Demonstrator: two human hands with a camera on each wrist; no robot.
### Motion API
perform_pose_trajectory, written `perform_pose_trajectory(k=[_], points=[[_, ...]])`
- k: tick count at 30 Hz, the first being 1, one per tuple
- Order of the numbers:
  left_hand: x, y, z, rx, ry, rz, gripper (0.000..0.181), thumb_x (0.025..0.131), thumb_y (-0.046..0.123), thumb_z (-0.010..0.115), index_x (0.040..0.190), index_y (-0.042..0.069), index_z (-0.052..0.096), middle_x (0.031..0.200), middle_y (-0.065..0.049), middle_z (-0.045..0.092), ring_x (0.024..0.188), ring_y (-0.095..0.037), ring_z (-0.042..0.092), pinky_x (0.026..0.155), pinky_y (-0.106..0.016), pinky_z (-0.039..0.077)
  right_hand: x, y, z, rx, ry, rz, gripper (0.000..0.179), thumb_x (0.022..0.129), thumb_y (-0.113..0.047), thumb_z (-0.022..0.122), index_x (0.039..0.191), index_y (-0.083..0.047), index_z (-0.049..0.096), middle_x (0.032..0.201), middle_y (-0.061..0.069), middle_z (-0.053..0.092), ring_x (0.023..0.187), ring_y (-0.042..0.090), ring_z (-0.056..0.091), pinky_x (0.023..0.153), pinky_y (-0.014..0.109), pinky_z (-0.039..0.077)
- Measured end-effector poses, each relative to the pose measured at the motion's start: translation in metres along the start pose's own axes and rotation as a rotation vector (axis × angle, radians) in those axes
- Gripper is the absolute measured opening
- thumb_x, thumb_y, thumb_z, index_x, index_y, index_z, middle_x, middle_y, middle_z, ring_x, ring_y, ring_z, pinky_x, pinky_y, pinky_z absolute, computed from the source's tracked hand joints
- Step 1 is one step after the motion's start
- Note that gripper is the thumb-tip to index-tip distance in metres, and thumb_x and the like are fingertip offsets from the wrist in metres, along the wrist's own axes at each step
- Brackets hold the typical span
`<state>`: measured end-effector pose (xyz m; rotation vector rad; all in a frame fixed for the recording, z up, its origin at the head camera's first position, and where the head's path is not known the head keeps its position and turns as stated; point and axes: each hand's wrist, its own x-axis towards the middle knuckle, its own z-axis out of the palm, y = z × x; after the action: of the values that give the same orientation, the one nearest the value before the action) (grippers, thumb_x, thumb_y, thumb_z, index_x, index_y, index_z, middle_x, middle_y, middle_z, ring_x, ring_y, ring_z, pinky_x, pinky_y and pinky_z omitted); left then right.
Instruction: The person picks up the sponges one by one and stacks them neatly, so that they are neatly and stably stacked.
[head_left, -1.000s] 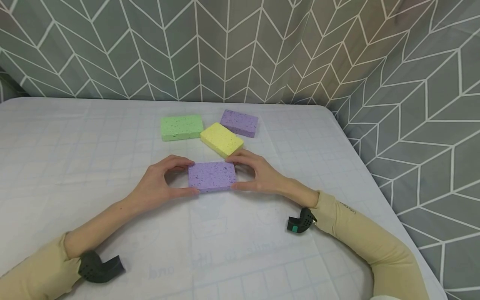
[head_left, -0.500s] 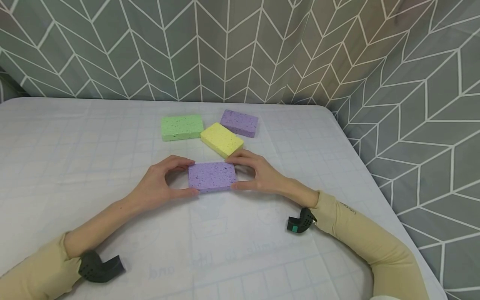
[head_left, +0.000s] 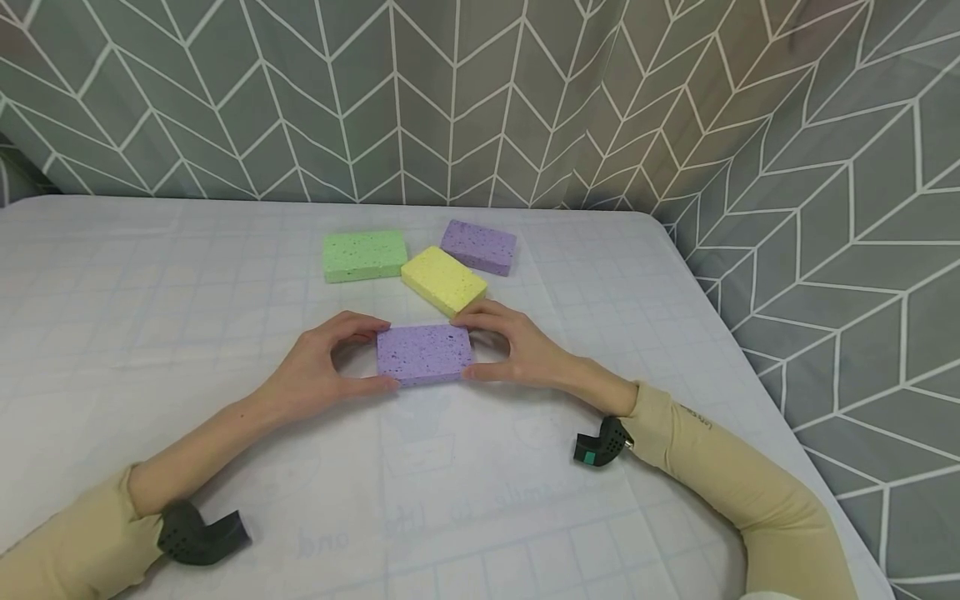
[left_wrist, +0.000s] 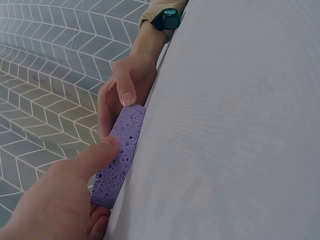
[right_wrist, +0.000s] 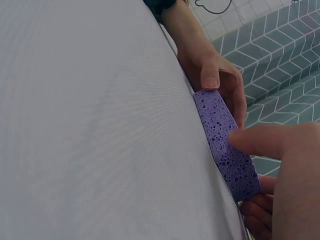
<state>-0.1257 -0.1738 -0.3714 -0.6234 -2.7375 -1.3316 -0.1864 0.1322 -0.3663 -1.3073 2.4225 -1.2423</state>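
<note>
Between my two hands a light purple sponge (head_left: pixel 424 353) lies flat on the white table, its pitted front edge facing me. My left hand (head_left: pixel 322 367) grips its left end, thumb on the near edge and fingers at the far corner. At the right end my right hand (head_left: pixel 517 346) pinches it the same way. Both wrist views show the purple sponge (left_wrist: pixel 120 162) from the side, with a thumb of each hand against its edge. Just beyond it, a yellow sponge (head_left: pixel 442 279) lies at an angle, its near corner close to my right fingers.
Behind the yellow sponge rests a second, darker purple sponge (head_left: pixel 480 247). A green sponge (head_left: pixel 364 255) lies to its left. The white tablecloth (head_left: pixel 187 333) shows faint grid lines and lettering. A grey patterned curtain (head_left: pixel 420 100) hangs behind and along the right side.
</note>
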Motion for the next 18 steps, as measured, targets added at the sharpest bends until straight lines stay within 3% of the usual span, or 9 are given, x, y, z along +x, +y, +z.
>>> perform_pose_trajectory(k=[9,18], points=[[0.0005,0.0023,-0.0009,-0.003,-0.010,-0.007,0.069,0.072,0.039,0.090,0.131,0.018,0.062,0.124,0.007,0.062,0.116,-0.013,0.060,0.101,-0.016,0.046,-0.0002,0.0002,0.0002,-0.013,-0.003,0.003,0.058,0.080,-0.021,0.083,0.132,-0.007,0.062,0.132,0.005,0.057,0.126,0.018,0.051,0.115,0.036,0.039],[0.0005,0.0027,-0.0013,0.004,-0.013,-0.003,0.068,0.073,0.040,0.090,0.131,0.017,0.062,0.124,0.007,0.062,0.117,-0.014,0.061,0.102,-0.018,0.047,0.0005,-0.0007,-0.0004,-0.028,-0.007,-0.026,0.057,0.081,-0.021,0.081,0.133,-0.006,0.061,0.132,0.006,0.056,0.125,0.020,0.051,0.113,0.036,0.040]])
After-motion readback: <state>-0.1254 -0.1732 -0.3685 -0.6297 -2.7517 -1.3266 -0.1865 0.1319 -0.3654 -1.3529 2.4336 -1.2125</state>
